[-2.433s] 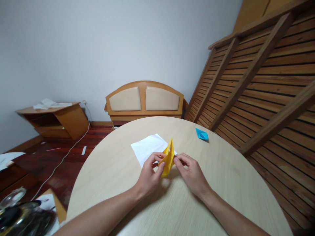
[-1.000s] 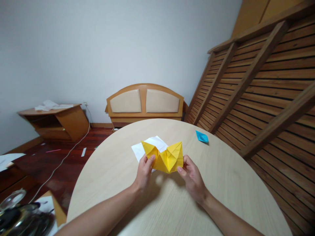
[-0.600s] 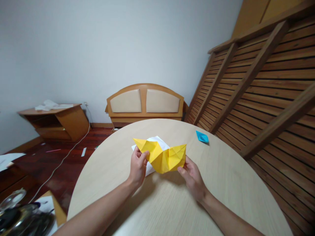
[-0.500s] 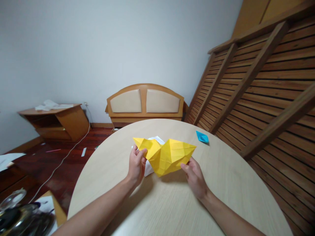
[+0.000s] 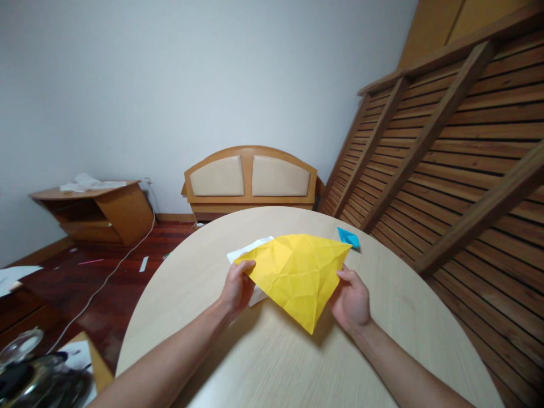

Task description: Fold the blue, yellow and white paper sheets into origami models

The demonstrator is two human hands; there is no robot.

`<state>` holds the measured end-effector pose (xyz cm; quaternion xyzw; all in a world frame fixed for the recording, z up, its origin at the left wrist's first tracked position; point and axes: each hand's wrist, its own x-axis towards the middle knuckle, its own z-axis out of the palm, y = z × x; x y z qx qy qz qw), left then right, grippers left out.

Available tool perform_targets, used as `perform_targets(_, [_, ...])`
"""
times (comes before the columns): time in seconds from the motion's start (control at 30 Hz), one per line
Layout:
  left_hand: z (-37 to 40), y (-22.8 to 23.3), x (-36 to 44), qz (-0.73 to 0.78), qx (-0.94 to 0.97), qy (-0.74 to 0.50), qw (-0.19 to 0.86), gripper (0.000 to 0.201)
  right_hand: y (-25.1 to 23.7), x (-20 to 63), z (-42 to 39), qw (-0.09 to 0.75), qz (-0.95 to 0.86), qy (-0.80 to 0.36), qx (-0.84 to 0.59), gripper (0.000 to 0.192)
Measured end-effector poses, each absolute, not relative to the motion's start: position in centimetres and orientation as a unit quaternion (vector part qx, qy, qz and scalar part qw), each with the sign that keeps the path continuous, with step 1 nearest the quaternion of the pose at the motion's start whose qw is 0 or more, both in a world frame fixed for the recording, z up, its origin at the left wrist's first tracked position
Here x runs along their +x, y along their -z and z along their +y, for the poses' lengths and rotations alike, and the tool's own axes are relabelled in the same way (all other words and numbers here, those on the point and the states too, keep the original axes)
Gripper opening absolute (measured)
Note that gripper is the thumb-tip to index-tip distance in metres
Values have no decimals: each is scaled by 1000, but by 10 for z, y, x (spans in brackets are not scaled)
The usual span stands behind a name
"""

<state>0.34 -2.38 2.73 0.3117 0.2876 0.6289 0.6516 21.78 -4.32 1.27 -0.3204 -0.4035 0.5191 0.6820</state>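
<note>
Head view: two hands hold one creased yellow paper sheet above the round counter.
The left hand (image 5: 236, 286) pinches the yellow sheet (image 5: 300, 272) at its left corner; the right hand (image 5: 352, 294) grips its right edge, fingers closed on it. One white paper (image 5: 246, 252) lies beneath, one blue folded paper (image 5: 348, 236) beyond, on the counter (image 5: 272, 351).
</note>
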Motion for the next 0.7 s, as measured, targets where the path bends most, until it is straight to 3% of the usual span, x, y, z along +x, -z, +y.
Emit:
perform_targets(0.27, [-11,-29,-15,280,253,-557,740,43,-6,228,-27,683,-376,-536,-323,33])
perform_targets(0.37, [-2,-26,-22,299,277,-507,759,39,-7,235,-22,677,-380,-540,-324,34])
perform_targets(0.53, [3,-11,-17,350,366,-457,731,21,-8,243,-17,648,-397,-556,-337,39])
perform_targets(0.7, [3,1,-12,382,400,-462,693,27,0,244,-9,691,-409,-466,-372,41])
